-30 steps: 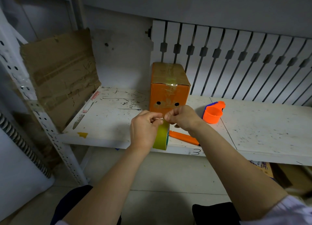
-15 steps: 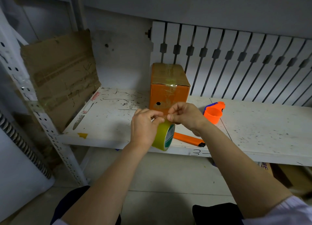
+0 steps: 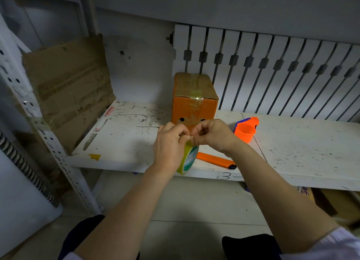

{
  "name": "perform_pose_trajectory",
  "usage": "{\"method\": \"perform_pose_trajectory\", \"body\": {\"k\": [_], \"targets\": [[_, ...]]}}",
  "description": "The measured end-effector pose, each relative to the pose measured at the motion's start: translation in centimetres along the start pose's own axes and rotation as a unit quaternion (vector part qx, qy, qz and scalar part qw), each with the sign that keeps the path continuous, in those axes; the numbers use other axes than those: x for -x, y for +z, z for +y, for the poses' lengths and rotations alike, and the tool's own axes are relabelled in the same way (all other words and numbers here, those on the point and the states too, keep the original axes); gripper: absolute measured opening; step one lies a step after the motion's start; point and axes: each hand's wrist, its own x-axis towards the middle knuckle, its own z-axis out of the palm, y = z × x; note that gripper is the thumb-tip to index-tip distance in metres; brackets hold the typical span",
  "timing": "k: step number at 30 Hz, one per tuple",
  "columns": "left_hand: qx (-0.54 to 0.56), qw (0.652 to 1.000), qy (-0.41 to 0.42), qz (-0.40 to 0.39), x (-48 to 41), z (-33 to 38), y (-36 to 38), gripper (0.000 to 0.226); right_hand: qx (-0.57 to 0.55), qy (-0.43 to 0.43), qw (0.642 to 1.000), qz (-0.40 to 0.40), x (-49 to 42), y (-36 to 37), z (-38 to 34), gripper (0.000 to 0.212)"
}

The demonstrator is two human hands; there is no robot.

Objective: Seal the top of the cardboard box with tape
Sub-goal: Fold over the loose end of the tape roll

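Note:
An orange cardboard box (image 3: 194, 103) stands upright at the back of the white shelf (image 3: 302, 148), its brown top flaps closed with clear tape over them. In front of it, my left hand (image 3: 169, 148) grips a yellowish roll of tape (image 3: 188, 159) held on edge above the shelf's front edge. My right hand (image 3: 212, 136) pinches at the top of the roll, fingertips meeting those of the left hand. The tape's loose end is too small to make out.
An orange box cutter (image 3: 216, 160) lies on the shelf just right of the roll. An orange and blue tape dispenser (image 3: 245, 130) sits right of the box. A flattened cardboard sheet (image 3: 68, 88) leans at the left. A white slatted panel (image 3: 272, 68) backs the shelf.
Both hands with the roll have risen slightly and the roll has turned, showing more of its side label. The box has not moved.

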Motion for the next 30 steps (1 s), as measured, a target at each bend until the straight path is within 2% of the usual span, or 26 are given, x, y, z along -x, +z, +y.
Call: {"method": "perform_pose_trajectory", "body": {"k": [5, 10, 13, 15, 17, 20, 23, 25, 26, 28, 30], "targets": [[0.023, 1.0, -0.008, -0.007, -0.1, -0.1, -0.1, 0.006, 0.092, -0.042, 0.994, 0.025, 0.0, 0.3, 0.1, 0.025], [0.029, 0.999, -0.017, -0.029, -0.4, 0.0, -0.4, 0.009, 0.214, -0.093, 0.97, 0.074, 0.1, 0.5, 0.4, 0.011], [0.041, 0.998, -0.03, -0.032, -0.8, 0.0, -0.6, 0.008, 0.245, -0.101, 0.959, 0.1, 0.1, 0.5, 0.4, 0.003], [0.089, 0.993, -0.074, -0.025, -1.3, -0.2, -0.6, 0.006, 0.21, -0.081, 0.969, 0.099, 0.1, 0.4, 0.3, 0.005], [0.197, 0.97, -0.141, -0.027, -1.6, -0.5, -0.7, 0.004, 0.111, -0.05, 0.989, 0.088, 0.2, 0.3, 0.2, 0.011], [0.33, 0.912, -0.241, -0.034, -1.6, 0.0, -0.9, 0.014, -0.006, -0.012, 0.997, 0.071, 0.4, 0.5, 0.0, 0.02], [0.417, 0.848, -0.324, -0.04, -1.6, 0.0, -0.9, 0.013, -0.051, 0.014, 0.997, 0.064, 0.6, 0.7, 0.1, 0.02], [0.458, 0.817, -0.35, -0.029, -1.7, -0.6, -1.0, 0.018, -0.073, 0.037, 0.994, 0.075, 0.6, 0.5, 0.3, 0.016], [0.454, 0.816, -0.358, -0.015, -1.7, -0.9, -1.1, 0.018, -0.082, 0.049, 0.992, 0.081, 0.6, 0.4, 0.4, 0.014], [0.407, 0.835, -0.371, -0.008, -1.4, -1.1, -1.2, 0.02, -0.084, 0.06, 0.991, 0.089, 0.6, 0.3, 0.4, 0.014], [0.378, 0.84, -0.383, -0.067, -1.1, -1.0, -0.9, 0.037, -0.073, 0.061, 0.991, 0.095, 0.5, 0.6, 0.4, 0.016]]}}
